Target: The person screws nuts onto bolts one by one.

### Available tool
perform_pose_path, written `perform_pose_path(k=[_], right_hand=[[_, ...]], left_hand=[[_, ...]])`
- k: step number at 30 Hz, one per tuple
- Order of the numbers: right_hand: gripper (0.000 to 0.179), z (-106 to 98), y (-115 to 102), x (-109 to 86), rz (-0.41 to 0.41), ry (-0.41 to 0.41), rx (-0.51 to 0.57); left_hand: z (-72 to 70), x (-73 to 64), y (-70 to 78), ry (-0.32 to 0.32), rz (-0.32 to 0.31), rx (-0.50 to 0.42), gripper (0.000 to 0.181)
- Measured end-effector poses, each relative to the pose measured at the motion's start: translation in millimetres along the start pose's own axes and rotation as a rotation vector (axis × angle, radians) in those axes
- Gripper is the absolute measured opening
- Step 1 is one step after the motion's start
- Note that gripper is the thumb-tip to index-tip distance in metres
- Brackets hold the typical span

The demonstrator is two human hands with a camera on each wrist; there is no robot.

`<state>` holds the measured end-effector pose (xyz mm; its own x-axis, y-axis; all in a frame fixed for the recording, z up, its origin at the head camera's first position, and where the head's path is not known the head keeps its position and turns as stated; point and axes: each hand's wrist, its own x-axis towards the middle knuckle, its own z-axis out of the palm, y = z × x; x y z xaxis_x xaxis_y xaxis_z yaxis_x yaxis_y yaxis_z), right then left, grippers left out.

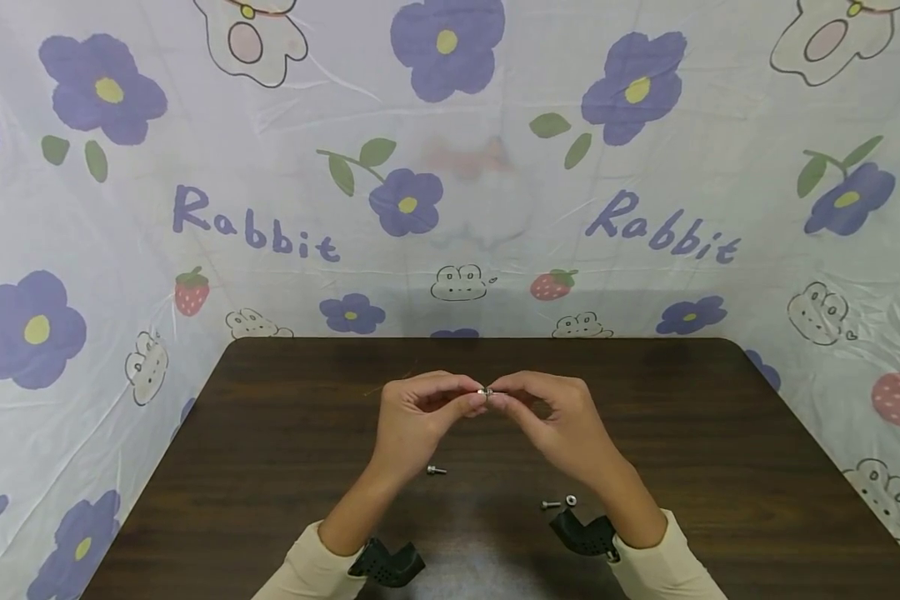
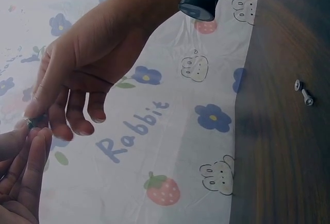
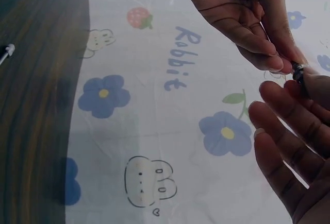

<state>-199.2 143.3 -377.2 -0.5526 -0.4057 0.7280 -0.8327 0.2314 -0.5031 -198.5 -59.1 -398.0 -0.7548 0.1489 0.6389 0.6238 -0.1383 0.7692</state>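
Observation:
Between the two hands, near the back middle of the table, is a small silver metal screw (image 1: 486, 392). My left hand (image 1: 417, 415) pinches its left end with thumb and forefinger. From the other side my right hand (image 1: 558, 415) pinches it the same way, and the fingertips of both hands nearly meet. A ring-like part shows on the metal piece (image 3: 298, 69) in the right wrist view; whether it is a separate nut I cannot tell. Fingertips hide most of the piece. The right hand's other fingers (image 3: 283, 144) spread loosely away from it.
One loose screw (image 1: 437, 471) lies on the dark wooden table (image 1: 307, 467) below the left hand. Another screw (image 1: 551, 505) and a round nut (image 1: 571, 500) lie near the right wrist. Behind the table hangs a flowered cloth (image 1: 495, 233). Each wrist wears a black camera mount (image 1: 393, 563).

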Motion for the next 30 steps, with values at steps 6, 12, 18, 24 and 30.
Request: perform_pose_path(k=[6, 12, 18, 24, 30], right_hand=[[0.020, -0.8, -0.6, -0.5, 0.043, -0.018, -0.012], [0.035, -2.0, 0.0, -0.5, -0.018, 0.020, -0.028], [0.030, -0.8, 1.4, 0.4, -0.036, 0.016, -0.017], [0.019, -1.1, 1.2, -0.7, 0.027, -0.024, -0.010], [0.024, -3.0, 1.9, -1.6, 0.077, -0.013, -0.019]], left_hand=[[0.3, 0.6, 0.2, 0.000, -0.002, -0.010, 0.008], [-0.5, 1.2, 0.7, 0.008, 0.003, -0.026, 0.007], [0.0, 0.0, 0.2, 0.000, 0.003, -0.021, 0.008], [1.1, 0.0, -1.0, -0.002, 0.005, -0.014, 0.008], [0.0, 1.7, -0.5, 0.020, 0.009, -0.023, 0.006]])
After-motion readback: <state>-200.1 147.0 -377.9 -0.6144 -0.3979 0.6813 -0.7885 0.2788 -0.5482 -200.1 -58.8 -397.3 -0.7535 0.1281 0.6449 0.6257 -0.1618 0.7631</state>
